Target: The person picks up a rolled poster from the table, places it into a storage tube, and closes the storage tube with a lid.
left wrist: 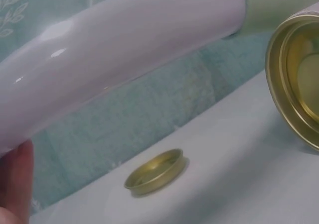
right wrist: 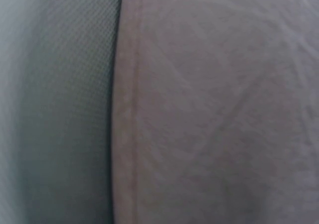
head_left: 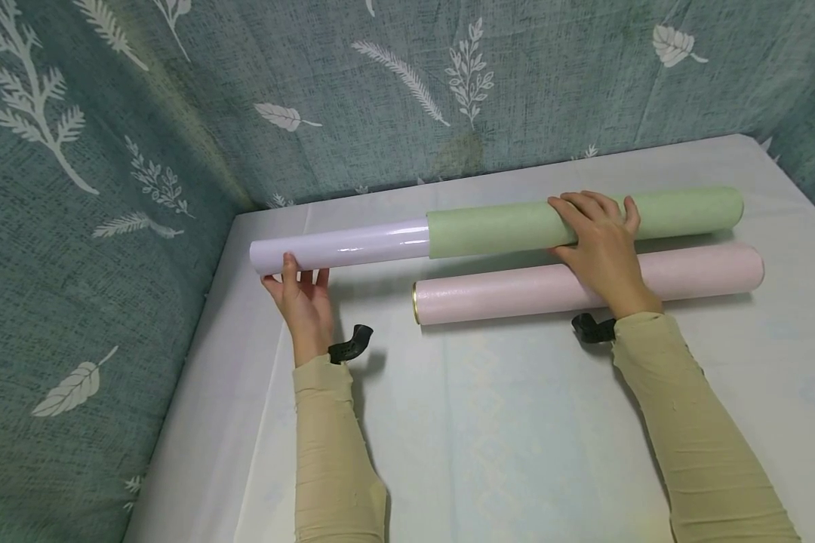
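In the head view, the left hand held a glossy, pale lilac roll near its outer end, thumb in front. The roll ran into a green tube, which the right hand gripped with fingers curled over its top.

From the left wrist, a fingertip met the shiny underside; a gold lid lay below.

From the right wrist, the fingers were out of sight.

Fabric-screened nook, teal leaf-print cloth walls, pale-covered table, kind of room beyond unclear
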`<state>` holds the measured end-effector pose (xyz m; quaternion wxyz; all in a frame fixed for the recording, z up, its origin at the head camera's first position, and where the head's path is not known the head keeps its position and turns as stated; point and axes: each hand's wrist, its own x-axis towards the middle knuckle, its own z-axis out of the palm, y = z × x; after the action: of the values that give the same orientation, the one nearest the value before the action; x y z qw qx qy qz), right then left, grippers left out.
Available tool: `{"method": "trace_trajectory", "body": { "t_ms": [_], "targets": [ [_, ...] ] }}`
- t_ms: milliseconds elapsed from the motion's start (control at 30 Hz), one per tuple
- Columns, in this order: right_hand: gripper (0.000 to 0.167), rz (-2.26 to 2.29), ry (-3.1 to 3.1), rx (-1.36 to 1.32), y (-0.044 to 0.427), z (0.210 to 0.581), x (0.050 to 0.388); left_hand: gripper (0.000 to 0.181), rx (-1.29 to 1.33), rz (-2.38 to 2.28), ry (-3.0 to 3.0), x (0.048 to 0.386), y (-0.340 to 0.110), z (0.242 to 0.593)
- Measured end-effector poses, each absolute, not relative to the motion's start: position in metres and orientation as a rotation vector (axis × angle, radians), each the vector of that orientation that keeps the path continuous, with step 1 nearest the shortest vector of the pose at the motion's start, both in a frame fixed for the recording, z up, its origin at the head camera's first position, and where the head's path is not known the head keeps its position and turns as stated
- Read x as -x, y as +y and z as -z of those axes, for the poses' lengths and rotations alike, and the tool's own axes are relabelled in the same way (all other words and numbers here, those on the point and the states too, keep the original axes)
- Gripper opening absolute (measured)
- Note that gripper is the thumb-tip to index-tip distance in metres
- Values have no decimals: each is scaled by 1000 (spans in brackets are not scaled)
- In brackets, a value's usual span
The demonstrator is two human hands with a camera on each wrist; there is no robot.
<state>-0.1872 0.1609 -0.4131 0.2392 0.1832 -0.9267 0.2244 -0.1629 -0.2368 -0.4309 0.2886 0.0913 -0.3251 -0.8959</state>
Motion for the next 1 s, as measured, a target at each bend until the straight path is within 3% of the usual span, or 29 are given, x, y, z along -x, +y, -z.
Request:
{"method": "trace_trajectory", "body": {
  "t_ms": [1000],
  "targets": [
    [70, -627, -2557, -502, 161, 413, 187, 64, -237, 2448, -870, 164, -233, 430]
  ]
}}
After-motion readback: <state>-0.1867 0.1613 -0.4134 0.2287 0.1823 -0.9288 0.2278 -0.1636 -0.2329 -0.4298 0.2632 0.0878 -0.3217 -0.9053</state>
